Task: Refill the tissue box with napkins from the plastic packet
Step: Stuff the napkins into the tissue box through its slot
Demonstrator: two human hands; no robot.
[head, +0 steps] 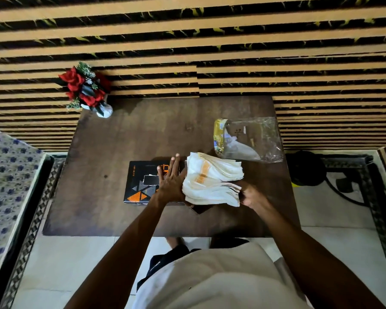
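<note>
A black tissue box (140, 184) with orange triangles lies flat on the dark wooden table (125, 134), its torn slot facing up. A thick stack of white napkins (212, 179) with orange print stands fanned out just right of the box. My left hand (171, 179) is flat, fingers spread, pressed against the stack's left side over the box's right end. My right hand (251, 195) grips the stack's near right edge. The clear plastic packet (247, 139) with a gold printed end lies behind the stack, and looks nearly empty.
A vase of red flowers (87, 90) stands at the table's far left corner. A striped wall runs behind the table. A patterned cloth (7, 170) lies on the left and a black fan base (308, 168) sits on the floor at right.
</note>
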